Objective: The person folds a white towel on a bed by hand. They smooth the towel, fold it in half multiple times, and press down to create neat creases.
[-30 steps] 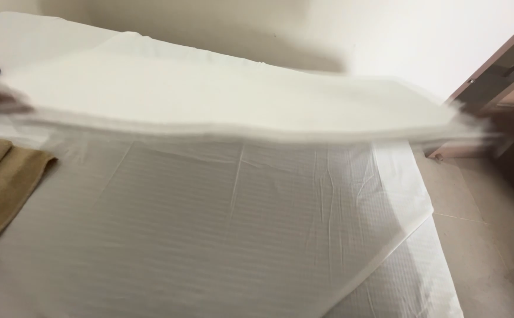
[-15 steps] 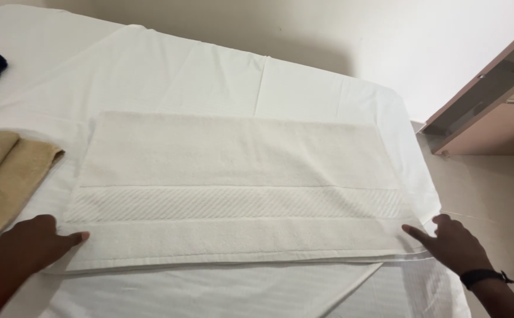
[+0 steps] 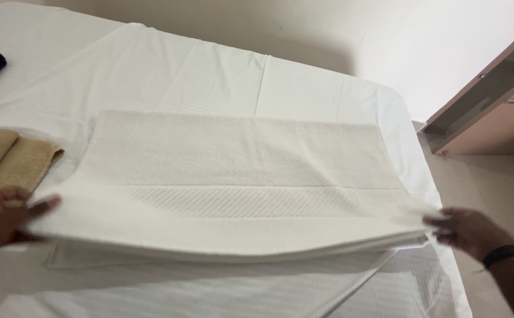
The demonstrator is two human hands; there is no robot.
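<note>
Hands, left (image 3: 1, 218) and right (image 3: 466, 231), gripping white towel (image 3: 239, 176), white-sheeted bed (image 3: 221, 76); cream wall (image 3: 386, 35)

Left hand (image 3: 1, 221) low at left, fingers curled, gripping — right hand (image 3: 466, 232) opposite, pinching, wristband on.
</note>
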